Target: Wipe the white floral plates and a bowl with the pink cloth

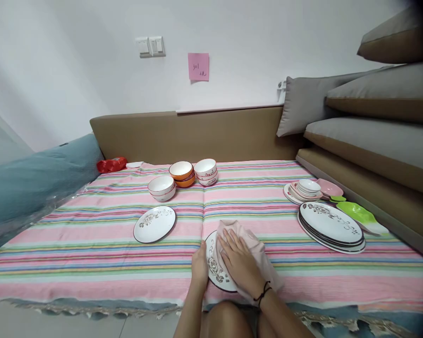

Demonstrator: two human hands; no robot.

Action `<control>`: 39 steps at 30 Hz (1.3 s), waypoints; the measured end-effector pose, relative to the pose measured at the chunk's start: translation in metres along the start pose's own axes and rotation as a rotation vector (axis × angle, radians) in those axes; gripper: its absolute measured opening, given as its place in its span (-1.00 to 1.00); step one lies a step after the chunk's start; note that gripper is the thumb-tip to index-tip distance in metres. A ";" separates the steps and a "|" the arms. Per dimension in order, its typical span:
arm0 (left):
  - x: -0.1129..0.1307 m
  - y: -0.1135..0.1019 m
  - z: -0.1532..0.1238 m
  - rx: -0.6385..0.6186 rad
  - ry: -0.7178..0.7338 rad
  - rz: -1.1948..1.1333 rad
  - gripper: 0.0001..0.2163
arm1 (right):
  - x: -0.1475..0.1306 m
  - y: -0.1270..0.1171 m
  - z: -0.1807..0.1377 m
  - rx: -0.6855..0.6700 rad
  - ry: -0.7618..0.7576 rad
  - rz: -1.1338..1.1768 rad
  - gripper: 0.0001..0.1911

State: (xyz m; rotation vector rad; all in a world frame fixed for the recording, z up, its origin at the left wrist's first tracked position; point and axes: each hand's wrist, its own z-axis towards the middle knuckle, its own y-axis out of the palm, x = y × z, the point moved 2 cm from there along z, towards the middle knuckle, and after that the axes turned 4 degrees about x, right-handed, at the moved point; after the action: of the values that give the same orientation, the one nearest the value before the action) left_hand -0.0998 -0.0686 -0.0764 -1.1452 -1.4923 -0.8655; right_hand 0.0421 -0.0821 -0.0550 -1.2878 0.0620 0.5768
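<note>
A white plate with a dark floral pattern [214, 268] lies near the front edge of the striped cloth. My right hand [240, 264] lies flat, fingers spread, on a pale pink cloth [260, 251] that covers most of the plate. At the plate's left rim, my left hand [199, 266] has its fingers curled around the edge. A second floral plate [154, 224] lies by itself to the left.
The striped cloth [91, 244] covers a low surface. White and orange bowls [183, 174] stand stacked at the back. A stack of large floral plates [331, 226], small dishes [308, 188] and green leaf dishes [359, 215] sit on the right. Cushions [373, 126] rise on the right.
</note>
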 end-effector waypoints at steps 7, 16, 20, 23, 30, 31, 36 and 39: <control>0.004 0.001 -0.004 0.027 0.046 0.071 -0.34 | 0.001 0.012 -0.013 0.053 0.041 -0.122 -0.46; -0.001 -0.001 -0.002 0.064 0.031 -0.008 -0.34 | -0.011 -0.001 0.003 -0.156 -0.247 0.030 -0.46; -0.009 -0.002 0.003 0.006 -0.038 -0.040 -0.38 | -0.012 -0.010 -0.016 -0.211 -0.268 0.106 -0.49; -0.011 -0.002 0.003 0.009 -0.020 -0.006 -0.40 | -0.014 -0.014 -0.024 -0.221 -0.248 0.154 -0.51; -0.002 -0.002 -0.004 0.060 0.050 0.026 -0.46 | -0.018 -0.001 0.004 -0.111 -0.165 0.063 -0.47; 0.000 -0.002 -0.005 0.062 0.058 0.047 -0.47 | -0.016 0.002 0.009 -0.064 -0.106 0.028 -0.46; 0.005 -0.001 -0.004 0.054 -0.008 0.089 -0.51 | -0.004 0.011 0.008 0.076 0.105 -0.098 -0.43; 0.005 0.000 -0.002 0.080 0.027 0.091 -0.53 | -0.003 0.012 -0.011 0.064 0.153 -0.114 -0.43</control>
State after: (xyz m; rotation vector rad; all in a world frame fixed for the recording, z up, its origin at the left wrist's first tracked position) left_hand -0.0994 -0.0697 -0.0713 -1.1293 -1.4292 -0.7502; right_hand 0.0373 -0.0914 -0.0675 -1.2622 0.1319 0.3752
